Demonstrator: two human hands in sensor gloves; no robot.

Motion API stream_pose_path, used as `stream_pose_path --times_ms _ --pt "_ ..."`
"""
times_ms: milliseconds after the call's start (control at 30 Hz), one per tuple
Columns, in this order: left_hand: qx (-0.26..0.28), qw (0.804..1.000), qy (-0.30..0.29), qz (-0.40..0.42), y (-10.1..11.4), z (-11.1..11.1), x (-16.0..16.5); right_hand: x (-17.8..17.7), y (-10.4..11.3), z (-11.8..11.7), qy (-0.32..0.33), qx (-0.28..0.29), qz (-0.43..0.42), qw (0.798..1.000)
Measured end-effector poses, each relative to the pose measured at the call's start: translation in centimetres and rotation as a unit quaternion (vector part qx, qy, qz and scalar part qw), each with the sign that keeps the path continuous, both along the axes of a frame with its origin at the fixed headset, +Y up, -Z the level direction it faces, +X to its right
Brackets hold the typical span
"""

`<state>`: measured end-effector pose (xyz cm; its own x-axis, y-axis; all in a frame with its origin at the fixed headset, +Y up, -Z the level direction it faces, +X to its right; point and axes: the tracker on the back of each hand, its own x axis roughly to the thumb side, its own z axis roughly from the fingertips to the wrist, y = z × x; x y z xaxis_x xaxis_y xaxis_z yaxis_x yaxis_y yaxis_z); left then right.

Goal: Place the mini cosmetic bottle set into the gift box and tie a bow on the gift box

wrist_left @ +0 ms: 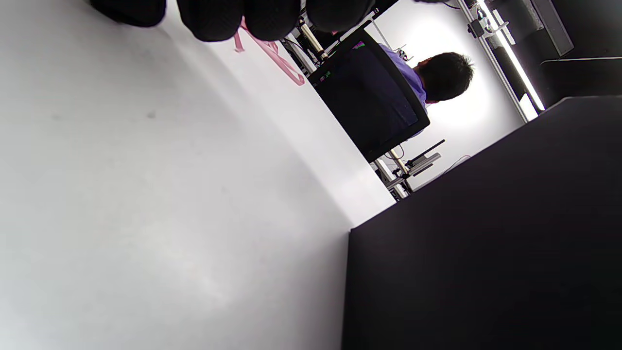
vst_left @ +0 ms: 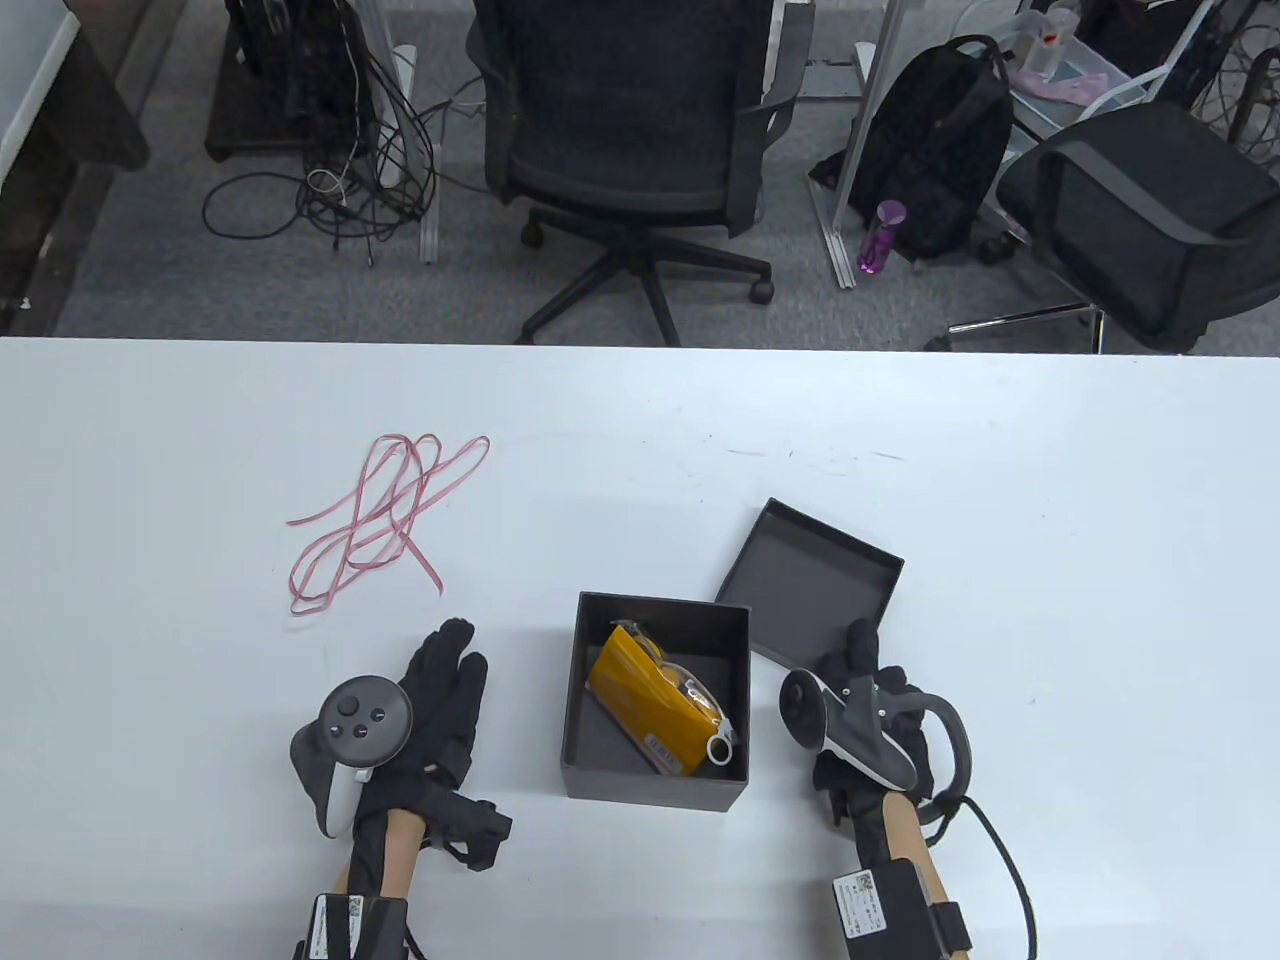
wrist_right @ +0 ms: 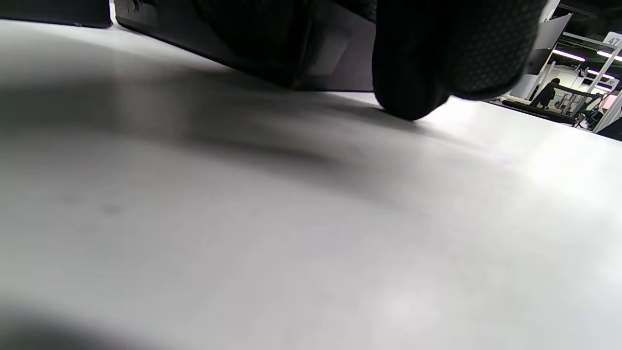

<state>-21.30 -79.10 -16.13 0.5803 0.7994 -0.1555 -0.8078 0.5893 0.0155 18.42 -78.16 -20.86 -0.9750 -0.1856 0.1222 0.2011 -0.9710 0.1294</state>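
The black gift box (vst_left: 640, 785) stands open at the table's front centre, its side wall (wrist_left: 486, 243) filling the left wrist view. Inside it lies the mini cosmetic bottle set (vst_left: 655, 700), a yellow pouch with a white ring tag. The box lid (vst_left: 810, 580) rests upside down behind the box to the right. A pink ribbon (vst_left: 385, 515) lies loose at the left. My left hand (vst_left: 455, 670) lies flat on the table beside the box, holding nothing. My right hand (vst_left: 858, 648) curls its fingers over the lid's near rim (wrist_right: 330, 58), one fingertip (wrist_right: 413, 92) down on the table.
Beyond the white table's far edge (vst_left: 640, 342) stand two black office chairs, a backpack (vst_left: 935, 150) and floor cables. A person sits at a screen far off in the left wrist view (wrist_left: 442, 75).
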Motion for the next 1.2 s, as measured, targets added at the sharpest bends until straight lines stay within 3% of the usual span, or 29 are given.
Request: stream_pose_path --times_ms 133,333,500,567,667,767,800,967,1200 --pt "0.0 1.0 0.0 0.0 0.0 0.0 0.0 0.4 0.6 0.1 0.004 0.03 -0.032 0.999" --pt "0.0 1.0 0.0 0.0 0.0 0.0 0.0 1.6 1.9 0.4 -0.008 0.105 -0.155 0.982" --pt "0.0 1.0 -0.002 0.001 0.0 -0.1 0.1 3.0 3.3 0.7 -0.036 0.156 -0.298 0.941" --pt "0.001 1.0 -0.003 0.002 0.0 -0.1 0.1 3.4 4.1 0.8 -0.038 0.173 -0.37 0.912" --pt "0.006 1.0 -0.007 0.007 0.1 -0.2 0.2 3.6 5.6 1.2 -0.025 0.199 -0.493 0.847" --pt "0.029 0.999 -0.015 0.031 1.0 -0.3 0.6 3.5 7.5 1.7 0.014 0.203 -0.608 0.767" --pt "0.04 0.998 -0.019 0.044 1.5 -0.3 0.8 3.4 8.2 1.9 0.038 0.194 -0.646 0.737" --pt "0.109 0.985 -0.041 0.128 5.1 -0.1 1.5 2.1 11.1 2.9 0.134 0.141 -0.751 0.631" --pt "0.161 0.954 -0.106 0.229 8.5 1.2 2.8 -1.3 12.7 4.2 0.21 0.018 -0.826 0.523"
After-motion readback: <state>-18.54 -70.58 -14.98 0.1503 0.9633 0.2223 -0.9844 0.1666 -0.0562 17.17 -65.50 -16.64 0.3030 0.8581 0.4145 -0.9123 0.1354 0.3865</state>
